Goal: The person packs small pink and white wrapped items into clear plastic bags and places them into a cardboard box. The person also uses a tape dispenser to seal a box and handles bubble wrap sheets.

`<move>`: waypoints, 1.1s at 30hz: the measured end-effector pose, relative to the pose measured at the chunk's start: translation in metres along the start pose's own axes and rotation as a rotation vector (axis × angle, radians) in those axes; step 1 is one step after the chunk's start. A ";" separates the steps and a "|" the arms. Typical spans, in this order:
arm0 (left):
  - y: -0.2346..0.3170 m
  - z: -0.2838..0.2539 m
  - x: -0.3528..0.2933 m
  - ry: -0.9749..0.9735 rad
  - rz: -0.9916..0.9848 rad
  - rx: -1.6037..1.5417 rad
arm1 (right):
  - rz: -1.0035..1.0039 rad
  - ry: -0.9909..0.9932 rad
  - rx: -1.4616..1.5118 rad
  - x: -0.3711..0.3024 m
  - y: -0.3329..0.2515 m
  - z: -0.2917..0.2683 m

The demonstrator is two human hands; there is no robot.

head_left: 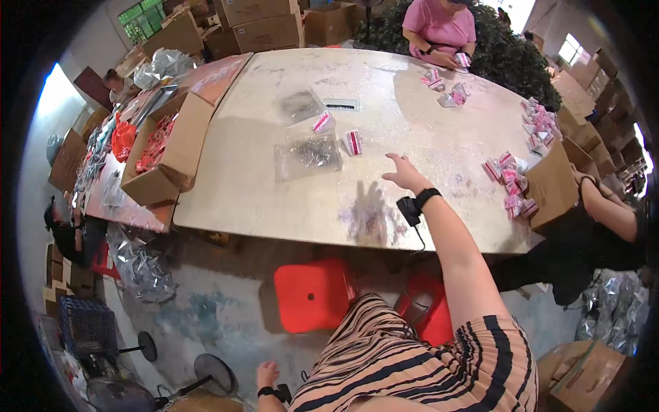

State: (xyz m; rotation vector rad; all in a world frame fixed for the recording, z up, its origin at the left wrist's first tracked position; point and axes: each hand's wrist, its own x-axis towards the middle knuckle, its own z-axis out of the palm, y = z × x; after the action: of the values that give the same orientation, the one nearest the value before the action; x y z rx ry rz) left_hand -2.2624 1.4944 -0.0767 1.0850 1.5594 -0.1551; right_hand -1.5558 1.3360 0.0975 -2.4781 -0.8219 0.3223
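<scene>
My right hand [406,173] reaches out above the pale table [261,206], its fingers apart and nothing held. Nearest to it is a small pink-and-white packet [353,143]. A second such packet [323,122] lies a little farther off. Beside these, a clear plastic bag [309,159] with small dark contents lies flat, and another clear bag [301,105] is behind it. My left hand [268,374] hangs low at my side, away from the table. Its fingers are too small and indistinct to read.
An open carton [161,147] of red items stands at the table's left. More packets [511,182] are piled at the right, near another carton [552,185] and a person's arm [607,209]. Across the table, a person in pink [439,31] handles a packet. Red stools [312,296] stand below.
</scene>
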 end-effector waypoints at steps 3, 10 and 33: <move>0.037 0.019 -0.006 0.024 0.141 0.264 | 0.082 -0.061 0.057 0.069 -0.011 0.023; 0.091 0.036 -0.033 0.148 0.265 0.370 | -0.085 -0.001 -0.066 0.185 -0.018 0.074; 0.156 0.098 -0.008 -0.013 0.166 0.601 | -0.181 -0.238 -0.350 0.327 -0.062 0.091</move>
State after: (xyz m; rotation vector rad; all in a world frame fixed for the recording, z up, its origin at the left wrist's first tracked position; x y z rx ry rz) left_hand -2.0855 1.5161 -0.0313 1.6685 1.4350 -0.5402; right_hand -1.3618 1.6140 0.0329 -2.6898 -1.2880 0.4473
